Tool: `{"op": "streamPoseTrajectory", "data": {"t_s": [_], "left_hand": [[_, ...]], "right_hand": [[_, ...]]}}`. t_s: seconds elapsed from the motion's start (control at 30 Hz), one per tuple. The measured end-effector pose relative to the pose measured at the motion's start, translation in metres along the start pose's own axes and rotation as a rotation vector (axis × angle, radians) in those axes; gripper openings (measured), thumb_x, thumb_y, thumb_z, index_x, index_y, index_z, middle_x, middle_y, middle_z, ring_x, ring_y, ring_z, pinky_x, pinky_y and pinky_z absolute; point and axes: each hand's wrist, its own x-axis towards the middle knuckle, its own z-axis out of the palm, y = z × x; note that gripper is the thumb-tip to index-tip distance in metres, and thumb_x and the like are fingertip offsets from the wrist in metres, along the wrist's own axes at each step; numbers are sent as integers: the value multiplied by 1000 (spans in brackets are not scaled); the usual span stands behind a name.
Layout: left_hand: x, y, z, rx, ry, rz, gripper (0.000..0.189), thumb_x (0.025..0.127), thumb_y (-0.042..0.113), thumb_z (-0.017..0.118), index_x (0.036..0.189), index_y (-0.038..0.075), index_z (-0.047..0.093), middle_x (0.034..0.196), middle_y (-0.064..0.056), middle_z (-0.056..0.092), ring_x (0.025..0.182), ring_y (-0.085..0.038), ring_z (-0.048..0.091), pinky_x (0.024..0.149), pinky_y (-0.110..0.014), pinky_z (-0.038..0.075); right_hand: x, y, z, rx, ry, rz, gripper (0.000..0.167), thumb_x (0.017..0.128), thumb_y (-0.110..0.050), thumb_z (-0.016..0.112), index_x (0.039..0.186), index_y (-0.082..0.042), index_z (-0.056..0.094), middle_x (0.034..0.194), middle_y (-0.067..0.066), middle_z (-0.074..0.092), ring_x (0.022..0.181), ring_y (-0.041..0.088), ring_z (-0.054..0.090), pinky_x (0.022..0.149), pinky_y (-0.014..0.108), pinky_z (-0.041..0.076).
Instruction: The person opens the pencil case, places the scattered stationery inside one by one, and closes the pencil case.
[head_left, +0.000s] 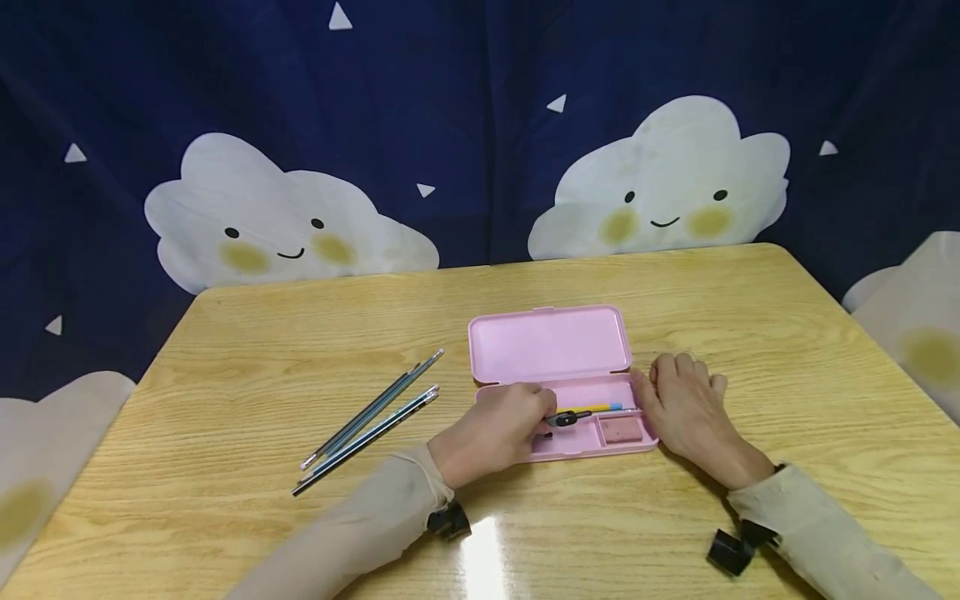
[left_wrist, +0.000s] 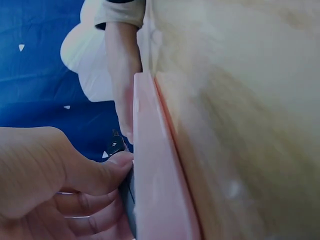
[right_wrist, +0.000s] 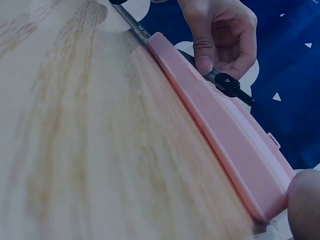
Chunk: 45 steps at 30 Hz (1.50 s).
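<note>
A pink pencil case (head_left: 551, 346) lies with its lid laid back on the table. In its lower tray are a yellow pencil (head_left: 592, 408) with a blue end and a pinkish eraser (head_left: 622, 430) in the right compartment. My left hand (head_left: 506, 423) is over the tray's left part, pinching a dark drawing compass (right_wrist: 227, 84) between thumb and fingers; the compass's black hinge (head_left: 566, 418) points right. My right hand (head_left: 684, 408) rests at the case's right end, its thumb touching the edge. The left hand covers the tray's left end.
Left of the case, several dark and bluish pencils (head_left: 367, 417) lie slantwise on the wooden table (head_left: 247, 358). A dark blue curtain (head_left: 465, 100) with white clouds hangs behind the table.
</note>
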Motion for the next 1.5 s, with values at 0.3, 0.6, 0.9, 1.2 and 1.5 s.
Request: {"op": "streamPoseTrajectory", "data": {"t_s": [0.3, 0.6, 0.9, 1.2, 1.5], "left_hand": [[0, 7, 4, 86, -2, 23, 9, 86, 10, 71, 81, 11, 63, 76, 2, 61, 72, -10, 60, 64, -21, 49], [1, 9, 6, 84, -11, 35, 7, 88, 15, 70, 85, 12, 65, 76, 3, 64, 71, -7, 61, 62, -20, 49], [2, 9, 7, 85, -29, 27, 3, 88, 10, 68, 90, 12, 69, 80, 2, 67, 73, -7, 62, 64, -20, 51], [2, 11, 5, 90, -27, 26, 5, 91, 16, 67, 90, 13, 71, 80, 2, 68, 73, -7, 63, 63, -20, 50], [1, 11, 5, 98, -22, 17, 7, 91, 19, 68, 88, 14, 72, 77, 3, 64, 69, -5, 59, 60, -17, 48]], "right_hand": [[0, -1, 1, -1, 15, -10, 35, 102, -35, 37, 87, -5, 45, 81, 12, 41, 79, 34, 40, 66, 46, 21], [0, -1, 1, -8, 36, -13, 35, 102, -35, 36, 85, -6, 44, 79, 11, 40, 77, 33, 39, 66, 44, 21], [0, 0, 1, -6, 32, -8, 35, 102, -35, 36, 86, -6, 44, 80, 11, 40, 78, 34, 38, 66, 44, 21], [1, 0, 0, -2, 27, -11, 35, 102, -35, 36, 86, -6, 44, 81, 12, 40, 78, 33, 38, 66, 44, 21], [0, 0, 1, 3, 38, -14, 34, 102, -35, 37, 87, -6, 44, 81, 12, 40, 77, 33, 37, 66, 43, 20]]}}
